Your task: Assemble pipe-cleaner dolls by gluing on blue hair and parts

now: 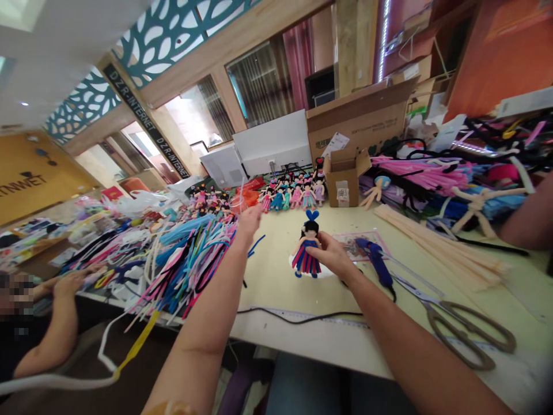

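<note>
My right hand [333, 253] grips a small pipe-cleaner doll [307, 260] by its side, upright over the table. The doll has black hair, a blue bow on top, a blue and red striped skirt and blue feet. My left hand [249, 223] is reached forward with fingers closed, beside a red-orange plastic bag [252, 197]; what it holds, if anything, I cannot make out. Rows of similar dolls [296, 193] stand behind. Close to my left forearm lies a heap of coloured pipe cleaners [190, 253]. A blue glue gun [380, 268] rests right of my right hand.
Large scissors [453, 317] lie at the right, near a bundle of beige pipe cleaners [440, 242]. A black cable [298, 320] crosses the table's front edge. A small cardboard box [343, 178] stands at the back. Another person's arm [64, 305] is at the far left.
</note>
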A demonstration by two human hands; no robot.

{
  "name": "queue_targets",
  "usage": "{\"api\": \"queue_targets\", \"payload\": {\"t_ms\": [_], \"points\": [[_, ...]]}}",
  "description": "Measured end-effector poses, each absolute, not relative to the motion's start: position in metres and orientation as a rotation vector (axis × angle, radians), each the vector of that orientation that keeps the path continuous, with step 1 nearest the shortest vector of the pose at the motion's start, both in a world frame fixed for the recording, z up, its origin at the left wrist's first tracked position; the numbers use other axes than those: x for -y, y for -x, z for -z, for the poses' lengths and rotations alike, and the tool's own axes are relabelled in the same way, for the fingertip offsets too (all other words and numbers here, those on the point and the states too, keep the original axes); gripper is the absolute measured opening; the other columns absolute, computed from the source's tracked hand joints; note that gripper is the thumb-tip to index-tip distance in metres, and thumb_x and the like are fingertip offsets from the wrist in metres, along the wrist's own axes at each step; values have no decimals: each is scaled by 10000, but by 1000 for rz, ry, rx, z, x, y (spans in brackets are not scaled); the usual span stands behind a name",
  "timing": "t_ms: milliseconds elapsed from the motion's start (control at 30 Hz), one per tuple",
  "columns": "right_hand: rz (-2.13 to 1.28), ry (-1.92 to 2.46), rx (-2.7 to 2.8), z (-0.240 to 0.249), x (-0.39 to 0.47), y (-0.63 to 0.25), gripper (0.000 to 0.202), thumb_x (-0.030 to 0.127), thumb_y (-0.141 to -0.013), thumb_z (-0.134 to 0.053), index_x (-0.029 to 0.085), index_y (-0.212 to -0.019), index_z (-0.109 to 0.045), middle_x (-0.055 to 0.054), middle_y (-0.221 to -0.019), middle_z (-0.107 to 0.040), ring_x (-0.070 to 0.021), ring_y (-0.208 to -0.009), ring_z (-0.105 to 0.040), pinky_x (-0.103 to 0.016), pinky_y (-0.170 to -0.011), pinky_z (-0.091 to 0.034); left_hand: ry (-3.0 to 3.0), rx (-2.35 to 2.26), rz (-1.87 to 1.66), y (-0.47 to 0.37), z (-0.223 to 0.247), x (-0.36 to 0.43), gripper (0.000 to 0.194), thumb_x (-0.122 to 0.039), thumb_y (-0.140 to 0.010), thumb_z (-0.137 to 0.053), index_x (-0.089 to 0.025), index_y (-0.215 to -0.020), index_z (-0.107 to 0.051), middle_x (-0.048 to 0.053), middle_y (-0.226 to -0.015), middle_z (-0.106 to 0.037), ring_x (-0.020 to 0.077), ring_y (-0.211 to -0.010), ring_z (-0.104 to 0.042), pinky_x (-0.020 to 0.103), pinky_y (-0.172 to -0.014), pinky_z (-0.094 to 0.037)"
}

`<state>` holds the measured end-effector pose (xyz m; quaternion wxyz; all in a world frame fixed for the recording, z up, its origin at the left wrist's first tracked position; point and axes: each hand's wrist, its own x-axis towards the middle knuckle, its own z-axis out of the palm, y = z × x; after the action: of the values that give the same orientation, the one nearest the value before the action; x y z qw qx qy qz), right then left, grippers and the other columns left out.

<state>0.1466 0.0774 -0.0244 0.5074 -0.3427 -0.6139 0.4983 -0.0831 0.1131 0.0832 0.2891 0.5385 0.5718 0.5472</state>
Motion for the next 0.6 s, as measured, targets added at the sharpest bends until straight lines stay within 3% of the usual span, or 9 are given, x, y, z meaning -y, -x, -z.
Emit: {"api": "queue_targets", "payload": {"t_ms": [133,233,300,367,433,500,600], "points": [[-1154,851,1455,26,-81,-148,277,342,-725,-639,188,-948,-580,-10,-902,-658,-180,-822,-610,-323,-760,-480,-964,-1489,-1823,142,-95,-106,413,-444,-835,-498,-198,-563,-309,-95,-413,-193,47,-360,-155,204,-405,-165],[-1166,857,1437,25,-80,-148,301,387,-720,-653,186,-928,-574,-7,-866,-644,-176,-795,-604,-313,-731,-480,-943,-1557,-1771,156,-91,-99,299,-414,-825,-492,-193,-639,-415,-113,-393,-189,42,-331,-157,185,-386,-162],[-1199,850,1421,23,-79,-148,305,398,-712,-659,187,-912,-566,-1,-838,-631,-172,-770,-599,-304,-706,-476,-1001,-1571,-1692,149,-83,-96,174,-337,-741,-601,-181,-776,-533,-118,-402,-275,39,-324,-216,175,-382,-180],[-1212,855,1414,21,-78,-148,305,393,-701,-666,189,-902,-562,3,-825,-626,-168,-751,-594,-296,-690,-471,-1095,-1565,-1547,134,-74,-95,324,-236,-623,-695,-182,-927,-594,-84,-495,-470,56,-367,-377,176,-396,-257],[-1212,871,1416,20,-78,-149,316,396,-691,-672,188,-904,-566,4,-821,-628,-167,-740,-593,-292,-678,-468,-1298,-1544,-1260,116,-66,-94,422,-230,-588,-718,-190,-997,-621,-9,-744,-632,92,-510,-544,198,-457,-367],[-1201,893,1430,21,-78,-149,327,405,-689,-676,184,-906,-571,2,-814,-632,-170,-738,-593,-293,-669,-466,-1437,-1551,-1075,98,-60,-93,340,-294,-624,-701,-173,-940,-668,40,-883,-659,119,-624,-594,216,-504,-404],[-1152,925,1485,24,-78,-149,315,402,-703,-672,182,-910,-586,-8,-817,-642,-179,-752,-598,-301,-669,-469,-1618,-1514,-940,74,-55,-92,299,-387,-691,-663,-168,-887,-719,58,-808,-673,135,-673,-570,219,-534,-383]]}}
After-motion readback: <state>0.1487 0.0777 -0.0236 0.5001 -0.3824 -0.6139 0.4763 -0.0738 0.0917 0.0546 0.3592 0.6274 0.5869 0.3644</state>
